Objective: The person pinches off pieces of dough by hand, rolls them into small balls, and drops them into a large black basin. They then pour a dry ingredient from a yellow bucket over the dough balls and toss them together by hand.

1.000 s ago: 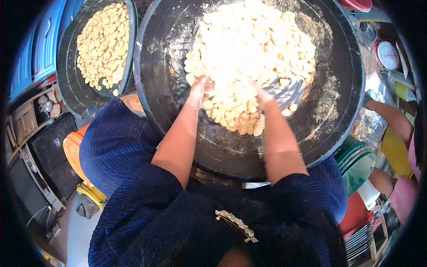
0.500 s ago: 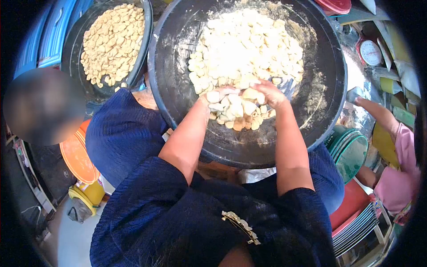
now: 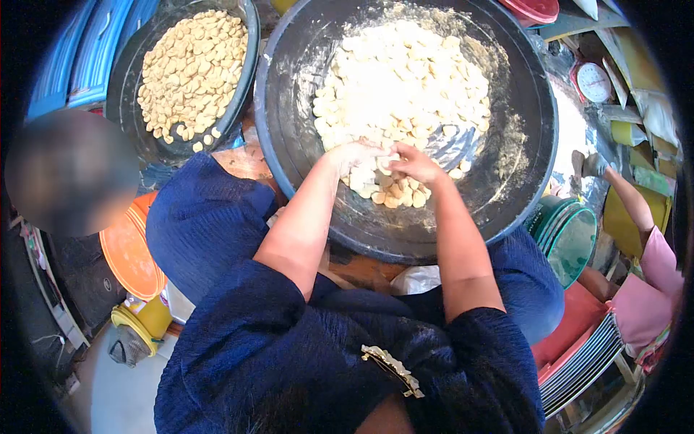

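Observation:
A large black round basin (image 3: 531, 181) holds a heap of pale, rounded, flattened dough-like pieces (image 3: 405, 94), dusted with white powder. Both hands are inside it at the near edge of the heap. My left hand (image 3: 356, 154) is coated in white powder, its fingers stretched toward the right and apparently holding nothing; glare blurs them. My right hand (image 3: 418, 164) curls its fingers around a pale dough piece (image 3: 388, 160) close to the left fingertips. Loose dough pieces (image 3: 401, 194) lie just below the hands.
A second dark basin (image 3: 124, 108) with tan pieces stands at the left. An orange tub (image 3: 130, 249) and yellow bucket (image 3: 148, 322) sit lower left. Green buckets (image 3: 571, 246), red containers (image 3: 571, 322) and a dial scale (image 3: 594, 83) are at the right, where another person's gloved hand (image 3: 594, 165) reaches in.
The pieces cupped across both hands have dropped into the basin. My right hand has moved left toward my left hand and curled. The other person's hand has shifted slightly.

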{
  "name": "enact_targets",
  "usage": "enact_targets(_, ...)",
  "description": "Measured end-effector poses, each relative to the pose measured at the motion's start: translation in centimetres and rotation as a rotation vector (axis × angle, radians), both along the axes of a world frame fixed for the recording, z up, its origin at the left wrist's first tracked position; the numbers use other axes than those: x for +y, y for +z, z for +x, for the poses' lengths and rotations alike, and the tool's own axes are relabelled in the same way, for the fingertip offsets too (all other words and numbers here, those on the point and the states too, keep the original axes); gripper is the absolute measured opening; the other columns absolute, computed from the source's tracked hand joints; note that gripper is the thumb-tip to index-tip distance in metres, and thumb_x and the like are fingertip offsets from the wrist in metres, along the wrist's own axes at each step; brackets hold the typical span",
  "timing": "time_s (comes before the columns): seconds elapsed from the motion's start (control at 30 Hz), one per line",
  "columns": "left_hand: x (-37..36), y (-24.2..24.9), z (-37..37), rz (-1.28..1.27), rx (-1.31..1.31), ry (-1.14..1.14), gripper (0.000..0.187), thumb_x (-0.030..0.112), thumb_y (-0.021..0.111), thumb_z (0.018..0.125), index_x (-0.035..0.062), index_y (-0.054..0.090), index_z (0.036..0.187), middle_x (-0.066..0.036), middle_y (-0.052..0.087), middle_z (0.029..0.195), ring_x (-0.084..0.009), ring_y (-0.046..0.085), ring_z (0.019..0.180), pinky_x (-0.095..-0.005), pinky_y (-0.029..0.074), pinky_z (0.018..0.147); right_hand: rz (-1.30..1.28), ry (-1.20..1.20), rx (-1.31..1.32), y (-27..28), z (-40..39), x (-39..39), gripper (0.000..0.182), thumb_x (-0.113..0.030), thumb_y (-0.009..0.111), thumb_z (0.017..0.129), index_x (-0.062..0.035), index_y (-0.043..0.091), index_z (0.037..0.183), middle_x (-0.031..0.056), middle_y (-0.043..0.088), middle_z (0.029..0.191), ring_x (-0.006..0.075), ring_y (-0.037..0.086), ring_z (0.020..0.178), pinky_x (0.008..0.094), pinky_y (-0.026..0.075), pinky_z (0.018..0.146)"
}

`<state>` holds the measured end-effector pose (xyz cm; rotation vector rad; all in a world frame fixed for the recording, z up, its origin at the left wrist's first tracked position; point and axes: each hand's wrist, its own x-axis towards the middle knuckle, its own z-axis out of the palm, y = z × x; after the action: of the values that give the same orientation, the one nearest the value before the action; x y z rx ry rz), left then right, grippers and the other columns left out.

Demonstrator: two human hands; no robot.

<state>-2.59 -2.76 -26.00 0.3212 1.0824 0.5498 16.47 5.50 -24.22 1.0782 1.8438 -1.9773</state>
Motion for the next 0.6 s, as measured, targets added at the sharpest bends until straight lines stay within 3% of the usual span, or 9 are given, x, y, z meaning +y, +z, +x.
enact_targets(0.07, -0.1, 1.7, -0.8, -0.007, -0.092, 0.022, 0.037, 0.017, 0.059, 0.082, 0.0056, 0.051, 0.116, -0.006, 0.06, 0.089, -0.0179, 0.061, 0.076, -0.0322, 0.053, 0.06, -0.292, 0.012, -0.256, 1.9, 1.3, 1.9, 0.063, -0.044, 0.06, 0.079, -0.014, 0.035, 0.129, 0.0075, 0.057, 0.1, 0.0154, 0.055, 0.079, 0.0288, 0.048, 0.068)
enact_targets(0.13, -0.4, 1.5, -1.6, 0.151, -0.201, 0.051, 0.033, 0.011, 0.056, 0.082, 0.0054, 0.052, 0.114, -0.006, 0.062, 0.081, -0.0193, 0.061, 0.068, -0.0311, 0.052, 0.059, -0.103, 0.018, -0.484, 3.3, 3.3, 3.1, 0.076, -0.049, 0.065, 0.073, -0.0153, 0.031, 0.132, 0.0131, 0.054, 0.111, 0.0222, 0.056, 0.087, 0.0391, 0.049, 0.076)
enact_targets(0.17, -0.4, 0.7, -2.0, 0.147, -0.21, 0.052, 0.033, 0.011, 0.056, 0.082, 0.0054, 0.052, 0.114, -0.006, 0.062, 0.081, -0.0193, 0.061, 0.068, -0.0311, 0.052, 0.059, -0.086, -0.025, -0.525, 3.2, 4.6, 4.1, 0.085, -0.055, 0.065, 0.07, -0.0153, 0.027, 0.135, 0.0178, 0.045, 0.127, 0.0327, 0.048, 0.113, 0.0482, 0.043, 0.09)
enact_targets(0.23, 0.0, 0.7, -2.7, -0.006, -0.114, 0.099, 0.036, 0.005, 0.054, 0.079, 0.0065, 0.052, 0.115, -0.007, 0.06, 0.088, -0.0184, 0.061, 0.075, -0.0302, 0.052, 0.062, -0.048, -0.132, -0.584, -0.7, 9.1, 6.1, 0.089, -0.053, 0.066, 0.071, -0.0091, 0.024, 0.136, 0.0185, 0.047, 0.125, 0.0337, 0.049, 0.111, 0.0456, 0.041, 0.093)
enact_targets(0.3, 0.2, 0.3, -2.5, -0.023, -0.032, 0.2, 0.037, 0.002, 0.053, 0.076, 0.0077, 0.053, 0.113, -0.005, 0.057, 0.081, -0.0154, 0.059, 0.07, -0.029, 0.05, 0.06, 0.374, -0.216, -0.794, -6.5, 14.0, 7.0, 0.084, -0.051, 0.064, 0.073, 0.0001, 0.03, 0.131, 0.0189, 0.05, 0.123, 0.0341, 0.049, 0.112, 0.0416, 0.04, 0.094)
enact_targets(0.4, 0.3, -3.2, -3.1, 0.025, -0.184, 0.279, 0.037, 0.002, 0.053, 0.074, 0.0066, 0.053, 0.111, -0.002, 0.054, 0.072, -0.0134, 0.055, 0.063, -0.0283, 0.047, 0.052, 0.429, -0.221, -0.949, -4.5, 10.3, 5.0, 0.076, -0.049, 0.061, 0.075, 0.0048, 0.04, 0.124, 0.02, 0.045, 0.126, 0.0332, 0.05, 0.111, 0.0462, 0.042, 0.089)
enact_targets(0.5, 0.4, -4.6, -2.7, 0.052, 0.103, 0.367, 0.027, 0.002, 0.053, 0.073, 0.0063, 0.055, 0.1, 0.003, 0.049, 0.06, -0.0117, 0.047, 0.05, -0.0259, 0.041, 0.046, 0.033, -0.235, -0.835, -5.9, 7.0, 3.3, 0.078, -0.053, 0.059, 0.075, 0.0021, 0.039, 0.127, 0.0212, 0.045, 0.126, 0.035, 0.051, 0.109, 0.0435, 0.042, 0.09)
enact_targets(0.57, 0.2, -5.0, -3.1, -0.048, 0.328, 0.389, 0.015, 0.004, 0.054, 0.074, 0.0058, 0.054, 0.088, 0.003, 0.047, 0.059, -0.0123, 0.043, 0.045, -0.0251, 0.039, 0.046, 0.096, 0.202, -0.803, -8.1, 4.3, 2.3, 0.08, -0.051, 0.061, 0.074, -0.0006, 0.036, 0.131, 0.0222, 0.046, 0.124, 0.0341, 0.054, 0.104, 0.0417, 0.044, 0.088)
enact_targets(0.6, 0.0, -5.6, -3.2, -0.101, 0.224, 0.45, 0.004, 0.005, 0.054, 0.076, 0.007, 0.051, 0.078, 0.002, 0.045, 0.055, -0.0127, 0.039, 0.04, -0.0255, 0.039, 0.047, -0.003, 0.325, -0.695, -6.0, 1.3, 1.7, 0.078, -0.051, 0.061, 0.074, -0.0022, 0.037, 0.13, 0.0215, 0.048, 0.123, 0.0335, 0.055, 0.103, 0.0402, 0.045, 0.087)
